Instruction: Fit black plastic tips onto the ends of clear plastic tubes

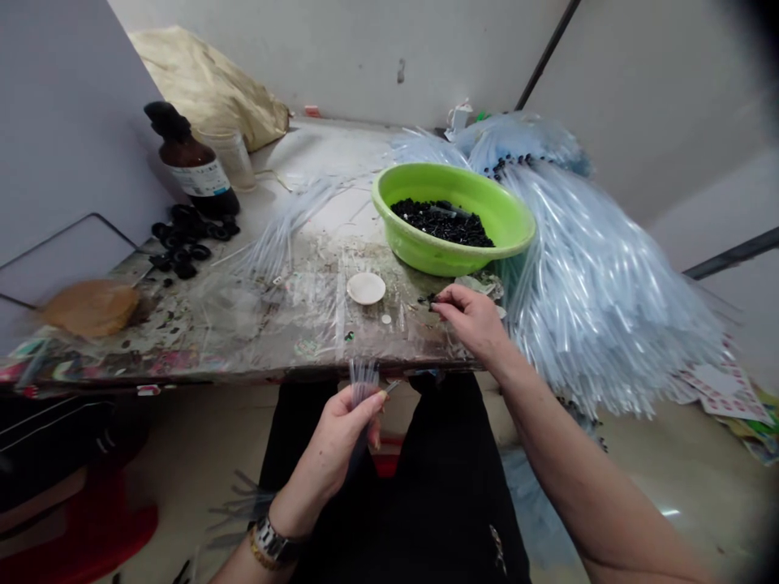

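Below the table edge, my left hand (344, 422) is closed around a bundle of thin clear plastic tubes (363, 375), their ends pointing up. A thin metallic piece (393, 387) sticks out beside that thumb; its kind is unclear. Over the tabletop, the thumb and forefinger of my right hand (475, 319) pinch together at a small black part, mostly hidden by the fingertips. More tiny black parts (424, 299) lie just left of those fingers. Behind them stands a green basin (426, 250) holding a heap of black pieces (441, 223). A small white dish (366, 289) sits between my hands.
A large pile of clear tubes (596, 284) spreads over the right side. Loose tubes (280, 231) lie left of centre. Further left are a brown bottle (198, 174), a clear cup (234, 158), black caps (182, 247) and a round tan block (91, 308).
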The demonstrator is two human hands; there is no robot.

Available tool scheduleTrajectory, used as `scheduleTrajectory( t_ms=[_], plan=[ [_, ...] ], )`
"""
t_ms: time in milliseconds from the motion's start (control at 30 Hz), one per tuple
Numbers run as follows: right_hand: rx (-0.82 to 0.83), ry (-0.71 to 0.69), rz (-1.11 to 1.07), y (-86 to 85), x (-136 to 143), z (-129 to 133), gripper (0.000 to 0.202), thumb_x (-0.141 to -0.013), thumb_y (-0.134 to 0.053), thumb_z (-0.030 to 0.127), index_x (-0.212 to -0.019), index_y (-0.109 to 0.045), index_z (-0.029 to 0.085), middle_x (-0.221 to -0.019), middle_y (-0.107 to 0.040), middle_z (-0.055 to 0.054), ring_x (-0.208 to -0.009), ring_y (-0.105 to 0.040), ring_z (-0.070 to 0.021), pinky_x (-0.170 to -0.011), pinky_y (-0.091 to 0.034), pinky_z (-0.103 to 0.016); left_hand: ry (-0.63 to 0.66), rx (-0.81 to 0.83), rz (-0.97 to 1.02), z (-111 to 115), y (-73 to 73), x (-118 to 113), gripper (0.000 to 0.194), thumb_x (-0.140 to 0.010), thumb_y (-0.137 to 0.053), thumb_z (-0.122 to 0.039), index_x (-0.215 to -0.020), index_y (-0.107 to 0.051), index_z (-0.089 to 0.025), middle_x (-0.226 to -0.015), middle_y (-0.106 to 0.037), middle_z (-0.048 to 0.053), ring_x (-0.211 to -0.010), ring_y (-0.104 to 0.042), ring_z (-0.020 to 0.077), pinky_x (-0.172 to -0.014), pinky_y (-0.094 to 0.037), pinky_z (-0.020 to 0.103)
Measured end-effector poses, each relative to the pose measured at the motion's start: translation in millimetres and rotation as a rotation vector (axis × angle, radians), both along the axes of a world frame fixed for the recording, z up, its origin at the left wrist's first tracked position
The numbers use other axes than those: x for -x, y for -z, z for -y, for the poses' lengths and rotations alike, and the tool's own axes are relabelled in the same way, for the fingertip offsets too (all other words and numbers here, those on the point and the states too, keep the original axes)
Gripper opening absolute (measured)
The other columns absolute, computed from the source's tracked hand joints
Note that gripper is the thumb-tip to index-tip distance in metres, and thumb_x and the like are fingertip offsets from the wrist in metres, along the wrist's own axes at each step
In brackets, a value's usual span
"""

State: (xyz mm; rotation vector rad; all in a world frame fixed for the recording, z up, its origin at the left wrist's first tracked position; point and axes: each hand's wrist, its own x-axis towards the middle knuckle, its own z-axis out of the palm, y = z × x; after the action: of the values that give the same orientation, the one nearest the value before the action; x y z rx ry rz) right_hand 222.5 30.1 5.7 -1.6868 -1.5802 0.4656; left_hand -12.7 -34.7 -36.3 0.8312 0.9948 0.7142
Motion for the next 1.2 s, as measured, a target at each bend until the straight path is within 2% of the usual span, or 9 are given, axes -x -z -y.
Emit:
scheduleTrajectory(
  t_ms=[367, 600, 800, 1000, 1200],
  plan=[
    [-0.043, -0.156, -0.027, -11.9, 36.1, -35.6, 0.007, -0.076, -0.056, 0.022, -0.072, -0.061, 0.019, -0.067, -0.062, 0.002, -0.064, -0.055, -0.0138, -0.064, -0.040, -0.025, -0.020, 0.007, 0.042, 1.0, 0.8, 1.9, 0.024, -0.077, -0.066, -0.037, -0.075, -0.056, -0.016, -0.046, -0.051, -0.006, -0.039, -0.043, 0.0075, -0.045, -0.033, 0.020],
    [-0.067, -0.197, 0.126, -16.6, 51.8, -54.1, 0.008, -0.078, -0.056, 0.018, -0.072, -0.061, 0.019, -0.067, -0.063, 0.001, -0.065, -0.055, -0.0143, -0.064, -0.038, -0.025, -0.038, 0.003, 0.028, 2.3, -2.0, 1.3, 0.025, -0.074, -0.068, -0.037, -0.074, -0.056, -0.015, -0.046, -0.050, -0.006, -0.039, -0.044, 0.0074, -0.045, -0.034, 0.019],
    [-0.063, -0.244, 0.138, -13.2, 57.0, -66.0, 0.010, -0.079, -0.054, 0.016, -0.075, -0.063, 0.018, -0.067, -0.064, 0.000, -0.063, -0.055, -0.0143, -0.063, -0.037, -0.025, -0.040, 0.012, 0.055, 2.3, 0.0, 1.4, 0.026, -0.074, -0.069, -0.038, -0.077, -0.057, -0.015, -0.048, -0.050, -0.006, -0.038, -0.043, 0.0070, -0.043, -0.035, 0.019],
    [-0.079, -0.272, 0.136, -5.8, 58.6, -76.8, 0.010, -0.078, -0.057, 0.017, -0.073, -0.065, 0.018, -0.076, -0.067, -0.002, -0.073, -0.059, -0.0158, -0.069, -0.040, -0.026, -0.021, 0.016, 0.081, 3.4, 7.7, 3.2, 0.024, -0.080, -0.065, -0.037, -0.077, -0.056, -0.015, -0.044, -0.049, -0.006, -0.039, -0.043, 0.0070, -0.045, -0.034, 0.019],
    [-0.013, -0.250, 0.067, -6.5, 60.5, -79.4, 0.008, -0.076, -0.058, 0.015, -0.073, -0.066, 0.016, -0.070, -0.066, -0.001, -0.067, -0.058, -0.0139, -0.065, -0.040, -0.024, -0.012, 0.005, 0.085, 3.9, 10.0, 4.7, 0.023, -0.080, -0.065, -0.037, -0.078, -0.056, -0.015, -0.045, -0.050, -0.006, -0.040, -0.043, 0.0071, -0.045, -0.034, 0.019]
  ],
)
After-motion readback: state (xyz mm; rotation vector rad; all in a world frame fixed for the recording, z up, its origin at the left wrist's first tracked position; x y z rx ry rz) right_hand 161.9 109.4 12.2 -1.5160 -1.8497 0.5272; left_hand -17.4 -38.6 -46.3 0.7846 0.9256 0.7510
